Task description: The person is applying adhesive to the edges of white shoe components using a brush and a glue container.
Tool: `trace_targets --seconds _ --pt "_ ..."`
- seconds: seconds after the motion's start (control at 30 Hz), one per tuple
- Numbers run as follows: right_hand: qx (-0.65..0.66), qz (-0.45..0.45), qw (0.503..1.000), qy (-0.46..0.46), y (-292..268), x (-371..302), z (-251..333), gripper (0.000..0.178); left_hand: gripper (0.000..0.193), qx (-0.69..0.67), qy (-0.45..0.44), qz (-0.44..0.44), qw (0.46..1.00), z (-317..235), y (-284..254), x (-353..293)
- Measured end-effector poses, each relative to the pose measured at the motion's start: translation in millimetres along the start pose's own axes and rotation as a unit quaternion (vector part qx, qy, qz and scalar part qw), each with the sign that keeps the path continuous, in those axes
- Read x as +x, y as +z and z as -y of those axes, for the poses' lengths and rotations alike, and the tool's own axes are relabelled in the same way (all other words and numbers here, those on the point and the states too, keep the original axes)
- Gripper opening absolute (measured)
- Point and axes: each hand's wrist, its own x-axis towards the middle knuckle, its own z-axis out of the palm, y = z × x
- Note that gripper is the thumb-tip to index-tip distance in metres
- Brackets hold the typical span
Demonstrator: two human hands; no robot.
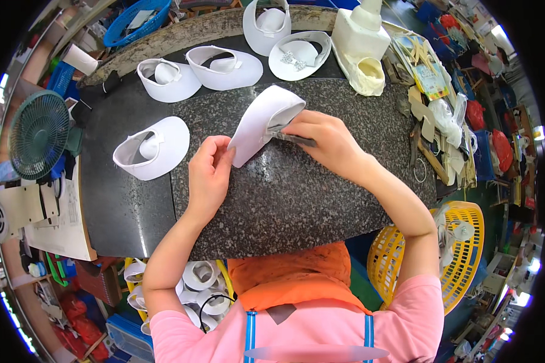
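My left hand (pixel 210 169) pinches the lower left edge of a white visor-shaped piece (pixel 261 116), tilted up above the dark speckled stone worktop (pixel 272 206). My right hand (pixel 330 144) is at the piece's right side, closed round a slim dark-handled tool (pixel 299 140). The tool's tip reaches the inner edge of the opening, and its exact kind is hard to make out. Another white visor-shaped piece (pixel 157 148) lies to the left of my left hand. Several similar ones stand along the far side, one with a sparkly bow (pixel 294 59) inside it.
At the far right stands a white bottle-like container (pixel 361 39) with a crusted cream spout. Scraps and sticks (pixel 433 154) line the right edge. A green fan (pixel 38 135) is at left. Below the worktop are a yellow basket (pixel 462 263) and several white pieces (pixel 201 275).
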Motion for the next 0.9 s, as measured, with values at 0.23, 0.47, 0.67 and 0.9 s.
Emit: trace_targets --seconds 0.23,0.47,0.67,0.9 --pt "0.009 -0.015 1.000 -0.023 -7.5 -3.6 3.2 0.027 0.014 -0.118 -0.004 0.016 0.993 -64.5 -14.3 5.2" --pt "0.035 -0.028 0.999 0.012 4.9 -12.2 2.5 0.022 0.021 0.037 -0.090 0.199 0.975 -72.0 3.8 130.7" --pt "-0.123 -0.083 0.988 -0.051 17.0 2.3 -28.3 0.025 0.020 0.172 -0.168 0.285 0.928 -39.3 34.9 217.9" --pt "-0.226 -0.076 0.967 -0.093 23.2 23.4 -42.3 0.022 0.022 0.197 -0.181 0.297 0.917 -22.5 48.7 229.5"
